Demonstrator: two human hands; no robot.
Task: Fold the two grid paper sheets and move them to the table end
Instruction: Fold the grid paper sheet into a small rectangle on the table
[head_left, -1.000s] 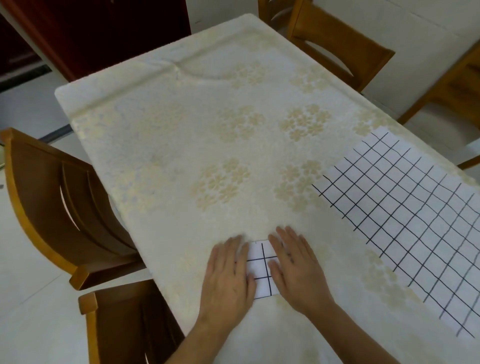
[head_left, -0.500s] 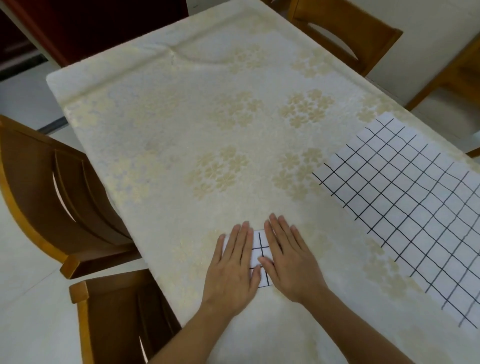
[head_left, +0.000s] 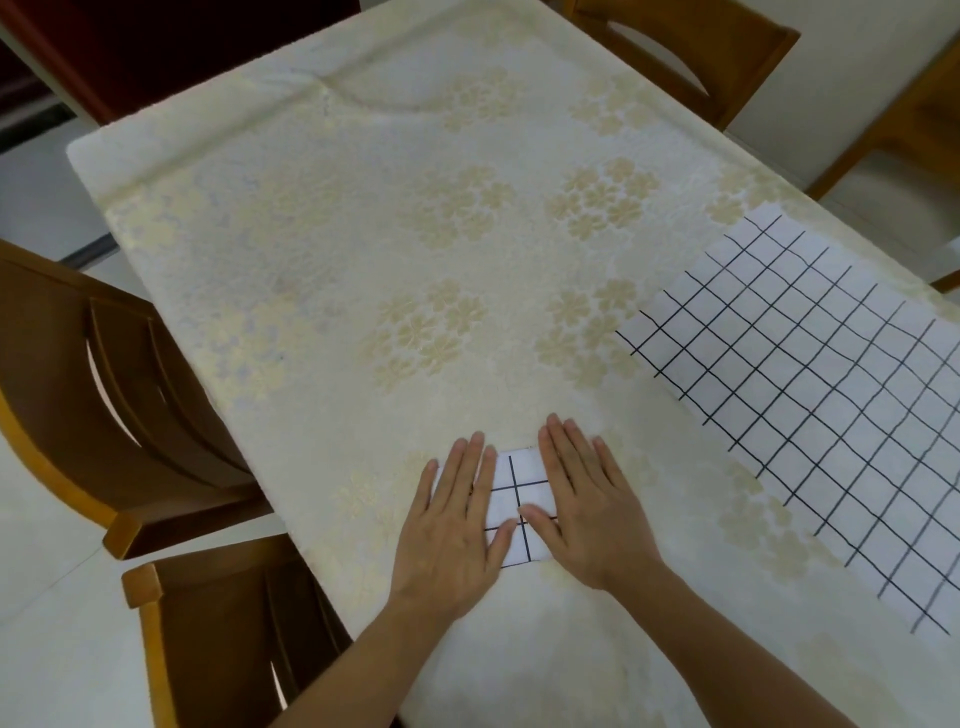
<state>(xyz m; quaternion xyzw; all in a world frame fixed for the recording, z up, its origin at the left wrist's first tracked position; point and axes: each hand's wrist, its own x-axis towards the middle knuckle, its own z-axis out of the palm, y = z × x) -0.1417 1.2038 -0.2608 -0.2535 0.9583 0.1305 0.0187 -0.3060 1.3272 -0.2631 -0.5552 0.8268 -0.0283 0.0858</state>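
- You are pressing the folded grid paper (head_left: 514, 506) flat against the table (head_left: 363, 234) with both hands, near the table's close edge.
- Your left hand (head_left: 454, 525) is lying palm down on the left part of the folded sheet, fingers straight and held together, gripping nothing.
- Your right hand (head_left: 589, 512) is lying palm down on the right part, fingers straight and slightly spread, its thumb reaching across the paper toward your left thumb.
- Only a small strip of grid is showing between your hands.
- The unfolded grid sheet (head_left: 810, 395) is lying flat to the right, well apart from your hands, reaching out past the right edge of the view.
- Wooden chairs (head_left: 104, 395) are standing along the table's left side, with another chair (head_left: 691, 57) at the far right.
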